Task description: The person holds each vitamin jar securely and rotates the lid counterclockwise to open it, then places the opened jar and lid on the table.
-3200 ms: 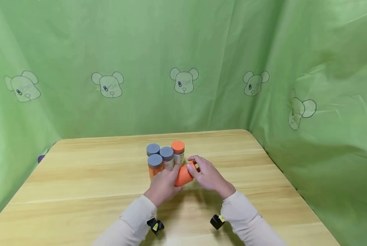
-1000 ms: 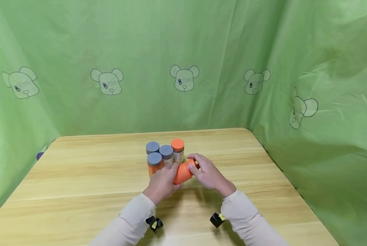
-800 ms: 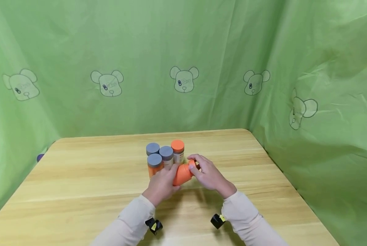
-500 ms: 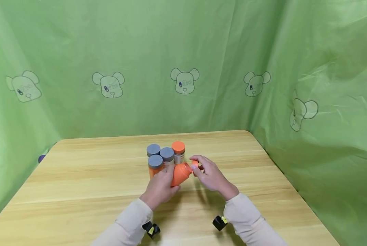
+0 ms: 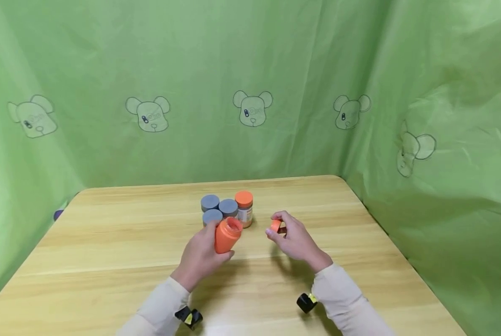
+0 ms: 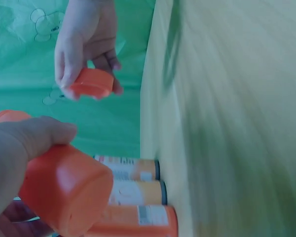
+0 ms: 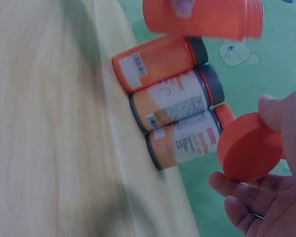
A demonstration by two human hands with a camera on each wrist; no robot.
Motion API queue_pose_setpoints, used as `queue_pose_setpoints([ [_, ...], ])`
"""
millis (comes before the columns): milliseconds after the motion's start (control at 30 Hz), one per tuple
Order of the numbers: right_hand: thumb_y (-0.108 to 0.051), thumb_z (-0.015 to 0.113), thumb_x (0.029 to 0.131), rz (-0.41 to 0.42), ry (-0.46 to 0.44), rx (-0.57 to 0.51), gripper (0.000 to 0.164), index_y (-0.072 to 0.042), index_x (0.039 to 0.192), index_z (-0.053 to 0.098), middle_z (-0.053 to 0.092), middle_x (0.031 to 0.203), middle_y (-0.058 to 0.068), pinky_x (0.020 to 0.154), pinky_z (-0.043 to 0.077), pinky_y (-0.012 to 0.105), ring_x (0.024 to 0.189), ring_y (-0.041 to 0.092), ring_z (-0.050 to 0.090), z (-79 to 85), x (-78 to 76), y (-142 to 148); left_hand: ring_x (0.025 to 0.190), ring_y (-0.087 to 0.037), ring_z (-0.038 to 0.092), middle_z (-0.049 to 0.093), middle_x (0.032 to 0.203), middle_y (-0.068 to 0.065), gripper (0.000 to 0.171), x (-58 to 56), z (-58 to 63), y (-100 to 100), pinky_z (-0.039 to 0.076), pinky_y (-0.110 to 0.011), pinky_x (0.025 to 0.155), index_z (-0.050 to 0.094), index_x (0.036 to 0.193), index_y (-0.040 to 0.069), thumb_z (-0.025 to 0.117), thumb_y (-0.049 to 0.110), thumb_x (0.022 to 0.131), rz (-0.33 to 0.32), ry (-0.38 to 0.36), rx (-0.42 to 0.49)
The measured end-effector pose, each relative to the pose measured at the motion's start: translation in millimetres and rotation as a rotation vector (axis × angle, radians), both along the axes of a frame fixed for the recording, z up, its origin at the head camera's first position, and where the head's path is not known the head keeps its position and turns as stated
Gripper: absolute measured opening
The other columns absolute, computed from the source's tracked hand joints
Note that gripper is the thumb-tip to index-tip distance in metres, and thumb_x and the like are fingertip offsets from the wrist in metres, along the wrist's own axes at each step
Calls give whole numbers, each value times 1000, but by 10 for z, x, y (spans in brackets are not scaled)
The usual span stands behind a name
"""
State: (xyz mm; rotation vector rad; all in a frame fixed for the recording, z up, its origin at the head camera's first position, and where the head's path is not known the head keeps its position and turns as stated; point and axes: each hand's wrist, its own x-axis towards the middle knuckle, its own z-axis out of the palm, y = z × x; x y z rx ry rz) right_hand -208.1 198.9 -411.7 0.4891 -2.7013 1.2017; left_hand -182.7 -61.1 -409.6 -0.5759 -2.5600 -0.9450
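My left hand (image 5: 201, 255) grips an uncapped orange bottle (image 5: 226, 239) above the table, its mouth tilted up toward the right. To the right, my right hand (image 5: 296, 238) pinches a round orange lid (image 5: 276, 227) between thumb and fingers. In the right wrist view the lid (image 7: 250, 147) shows its flat face, apart from the bottle (image 7: 202, 19). Behind the held bottle stand three jars with grey lids (image 5: 228, 206) and, at their right, a labelled jar with an orange lid (image 5: 244, 207). The held bottle partly hides the nearest grey-lidded jar.
The wooden table (image 5: 128, 280) spreads around the jars. A green curtain (image 5: 191, 56) printed with bear heads hangs behind and along both sides. Something small and purple (image 5: 58, 214) shows past the table's left edge.
The lid has come off the bottle. My left hand has moved left with the bottle and turned its mouth more upward, while my right hand has drawn right with the lid.
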Motion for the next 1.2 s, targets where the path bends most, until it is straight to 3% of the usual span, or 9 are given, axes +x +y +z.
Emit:
queue_pose_setpoints([
  [133,-25,73,88,-39,-17,33,37,-7,111,50,57,99,7,80,53,40,94,24,62,-41,-52,87,83,-22,59,59,99,-9,69,11,-43,-128,53,-38,75,52,117,-1,90,17,62,57,-8,37],
  [267,-27,77,84,-84,-36,70,38,-10,101,47,52,87,6,63,47,31,73,17,52,-87,-120,188,88,-26,57,52,102,-13,68,16,-66,-269,53,-42,79,52,116,-5,89,13,62,129,-34,48],
  [433,-26,80,82,-97,-37,108,38,-11,93,47,52,82,4,62,40,29,72,17,47,-122,-190,281,89,-29,56,53,102,-15,66,-24,-56,-424,52,-45,81,51,116,-5,88,10,63,188,-72,38],
  [700,-22,82,78,-136,-38,187,36,-10,83,48,55,81,3,65,41,32,73,20,48,-186,-267,350,96,-33,56,56,106,-18,67,-136,-127,-608,49,-48,88,51,119,-7,88,12,66,229,-138,23],
  [967,-22,81,80,-134,-51,211,35,-9,73,49,54,77,4,66,40,33,73,20,48,-266,-347,425,97,-37,55,48,107,-22,71,-233,-139,-647,49,-52,88,46,123,-9,86,11,68,290,-246,47],
  [1200,-22,82,78,-148,-54,269,34,-12,70,51,54,70,1,63,40,32,67,19,48,-322,-377,490,95,-37,55,50,106,-23,69,-280,-159,-650,49,-51,86,48,121,-10,86,12,69,297,-262,27],
])
